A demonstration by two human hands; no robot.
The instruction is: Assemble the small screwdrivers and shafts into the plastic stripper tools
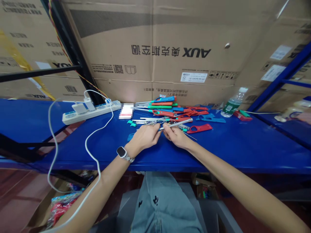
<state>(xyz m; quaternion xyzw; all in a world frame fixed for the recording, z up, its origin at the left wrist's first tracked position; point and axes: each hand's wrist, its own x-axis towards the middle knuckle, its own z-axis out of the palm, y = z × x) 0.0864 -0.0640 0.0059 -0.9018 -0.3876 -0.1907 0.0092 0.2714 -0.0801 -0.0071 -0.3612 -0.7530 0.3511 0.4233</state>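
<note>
Both my hands meet above the near middle of the blue tabletop. A slim silvery metal tube (181,122) slants up to the right between them. Pinched around it near its lower end are the fingers of my right hand (178,137). My left hand (146,136), with a watch on its wrist, is curled at the tube's left end; the fingers' inner side is hidden. Just beyond lie long-nosed lighters (162,107) in blue, orange and green, piled side by side. Loose metal tubes and wires lie behind my hands, with a red plastic handle shell (200,128) to the right.
A white power strip (91,112) with plugged-in chargers sits at the left, its white cable (91,150) looping over my left forearm. A water bottle (234,103) stands at the right back. Large cardboard boxes (155,32) wall off the rear. Blue shell pieces (211,118) lie near the bottle.
</note>
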